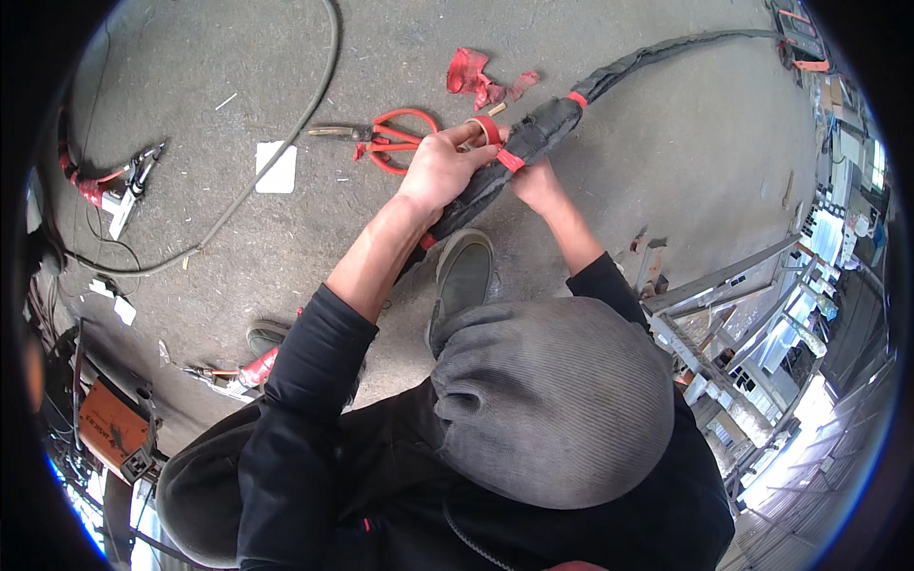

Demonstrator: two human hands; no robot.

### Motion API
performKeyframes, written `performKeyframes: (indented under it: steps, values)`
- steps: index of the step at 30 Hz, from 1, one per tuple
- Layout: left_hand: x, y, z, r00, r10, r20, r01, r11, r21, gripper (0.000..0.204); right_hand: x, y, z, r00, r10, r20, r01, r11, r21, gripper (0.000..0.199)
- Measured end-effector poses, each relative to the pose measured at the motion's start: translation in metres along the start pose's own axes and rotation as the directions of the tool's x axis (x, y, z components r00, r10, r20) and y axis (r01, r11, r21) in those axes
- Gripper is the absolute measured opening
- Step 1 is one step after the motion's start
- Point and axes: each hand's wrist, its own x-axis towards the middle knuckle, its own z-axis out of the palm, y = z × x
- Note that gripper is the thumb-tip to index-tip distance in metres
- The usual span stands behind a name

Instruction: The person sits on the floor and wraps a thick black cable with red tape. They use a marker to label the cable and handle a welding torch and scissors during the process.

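On the workshop floor (pixel 705 167): bare grey concrete spreads out below me, flecked with debris, its edges curving away.
Right-hand side: a long metal frame (pixel 724 309), cluttered with parts, stands well apart from the work.
Crouching person: black jacket sleeves (pixel 303 371) reach forward, and a rounded bulge of grey ribbed cloth (pixel 562 400) hides part of the right one.
Cable bundle: a thick length in black wrapping (pixel 550 122), banded with red tape, slants from just beside a grey shoe (pixel 462 268) toward the upper right; both hands are at its middle.
Loose hose: a greenish-grey line (pixel 335 43) curves down on the left, crossing a white card (pixel 276 176).
Lower left: an orange box-shaped machine (pixel 112 428) stands far from the hands.
Left hand (pixel 443 167): above the bundle, fingers curled closed around a roll of red tape.
Right hand (pixel 540 187): low against the bundle's far side; its fingers are hidden, so I cannot tell how far they are open or what they grip.
Shears: a red-handled pair (pixel 405 143) lies just beside the left hand, blades pointing left.
Red scraps (pixel 468 74): crumpled pieces lie above the hands.
Tape roll (pixel 490 130): a small red ring at the left fingertips, close to a red band (pixel 511 160) on the bundle.
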Motion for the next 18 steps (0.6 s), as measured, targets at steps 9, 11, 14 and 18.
performKeyframes:
  steps: [9,11,14,18]
  values:
    - [0.0,-0.015,-0.006,0.993,0.071,0.093,-0.05,0.977,-0.208,0.071,-0.014,-0.095,0.002,0.876,0.122,-0.467,-0.367,0.797,-0.48,0.024]
    - [-0.001,-0.018,-0.006,0.99,0.129,0.058,-0.121,0.983,-0.136,0.071,-0.012,-0.139,-0.003,0.897,-0.025,-0.44,-0.325,0.637,-0.699,0.023]
    - [0.0,-0.017,-0.004,0.993,0.059,0.099,-0.035,0.973,-0.228,0.065,0.033,-0.167,0.008,0.95,-0.314,0.005,0.128,0.373,-0.919,0.036]
    - [-0.006,-0.012,-0.004,0.992,0.116,0.059,-0.107,0.984,-0.142,0.054,0.081,-0.184,0.028,0.969,0.242,0.04,-0.052,0.363,-0.931,0.047]
